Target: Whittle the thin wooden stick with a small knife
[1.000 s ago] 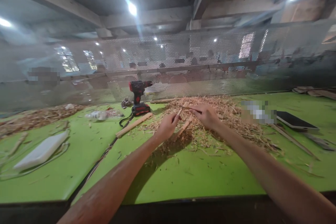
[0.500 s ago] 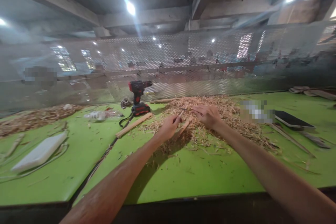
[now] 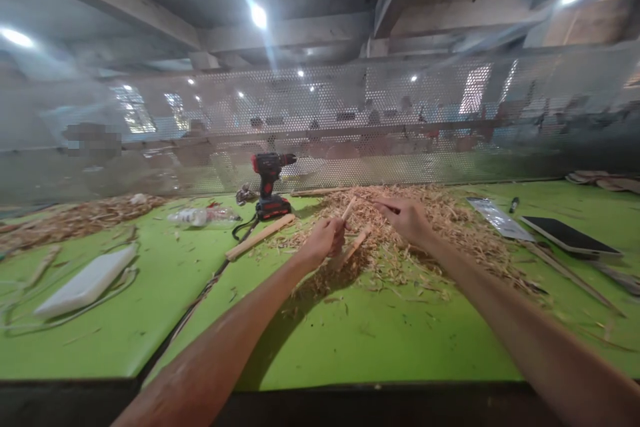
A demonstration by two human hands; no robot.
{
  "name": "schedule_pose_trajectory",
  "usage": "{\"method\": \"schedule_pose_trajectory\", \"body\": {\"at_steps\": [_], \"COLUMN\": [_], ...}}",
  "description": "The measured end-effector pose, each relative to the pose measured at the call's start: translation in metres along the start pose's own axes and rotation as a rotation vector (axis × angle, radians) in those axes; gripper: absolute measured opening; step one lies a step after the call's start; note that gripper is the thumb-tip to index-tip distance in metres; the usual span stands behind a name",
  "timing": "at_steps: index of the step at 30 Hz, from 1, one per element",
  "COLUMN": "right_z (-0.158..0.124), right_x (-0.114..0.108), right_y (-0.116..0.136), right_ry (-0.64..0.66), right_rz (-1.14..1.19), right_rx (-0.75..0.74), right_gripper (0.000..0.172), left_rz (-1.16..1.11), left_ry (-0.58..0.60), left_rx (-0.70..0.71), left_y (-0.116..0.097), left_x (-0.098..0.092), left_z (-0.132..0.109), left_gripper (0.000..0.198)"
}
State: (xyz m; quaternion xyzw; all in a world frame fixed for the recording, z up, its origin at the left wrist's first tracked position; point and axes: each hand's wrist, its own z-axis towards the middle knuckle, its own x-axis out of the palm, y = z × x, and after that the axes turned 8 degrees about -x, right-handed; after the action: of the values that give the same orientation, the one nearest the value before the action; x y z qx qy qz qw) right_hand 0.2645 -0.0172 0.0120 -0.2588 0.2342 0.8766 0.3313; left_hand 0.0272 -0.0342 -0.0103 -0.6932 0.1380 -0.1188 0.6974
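My left hand (image 3: pixel 324 240) is closed round a thin pale wooden stick (image 3: pixel 349 209), whose end points up and away from me. To its right, my right hand (image 3: pixel 407 219) has its fingers pinched together, apart from the stick. A thin dark sliver shows at its fingertips, but what it grips is too small to make out. Below and between the hands, a flat wooden strip (image 3: pixel 356 245) lies tilted among the shavings. Curled wood shavings (image 3: pixel 400 267) are heaped under and behind both hands.
On the green tabletop (image 3: pixel 390 340), a cordless drill (image 3: pixel 270 183) stands behind a wooden slat (image 3: pixel 260 237). Leftward lie a plastic bottle (image 3: pixel 203 215) and a white block (image 3: pixel 87 280) with a cord. A clear packet (image 3: pixel 500 219), marker (image 3: pixel 515 204) and dark tablet (image 3: pixel 570 235) lie rightward. Perforated mesh (image 3: pixel 330 147) backs the table.
My right hand has drawn away to the right from the stick's tip, widening the gap between the hands. My left hand still grips the stick, now more upright. The view has shifted slightly left.
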Motion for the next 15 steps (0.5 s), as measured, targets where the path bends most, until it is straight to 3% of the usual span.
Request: {"method": "schedule_pose_trajectory", "body": {"at_steps": [5, 15], "right_z": [-0.005, -0.009], "right_x": [0.013, 0.015], "right_y": [0.018, 0.009], "right_ry": [0.160, 0.157], "right_rz": [-0.022, -0.142], "right_rx": [-0.074, -0.055], "right_gripper": [0.035, 0.032], "left_rz": [-0.086, -0.071], "left_ry": [0.069, 0.021], "left_rx": [-0.012, -0.035], "left_y": [-0.002, -0.003], "left_x": [0.000, 0.008], "left_z": [-0.002, -0.004], "left_gripper": [0.028, 0.030]}}
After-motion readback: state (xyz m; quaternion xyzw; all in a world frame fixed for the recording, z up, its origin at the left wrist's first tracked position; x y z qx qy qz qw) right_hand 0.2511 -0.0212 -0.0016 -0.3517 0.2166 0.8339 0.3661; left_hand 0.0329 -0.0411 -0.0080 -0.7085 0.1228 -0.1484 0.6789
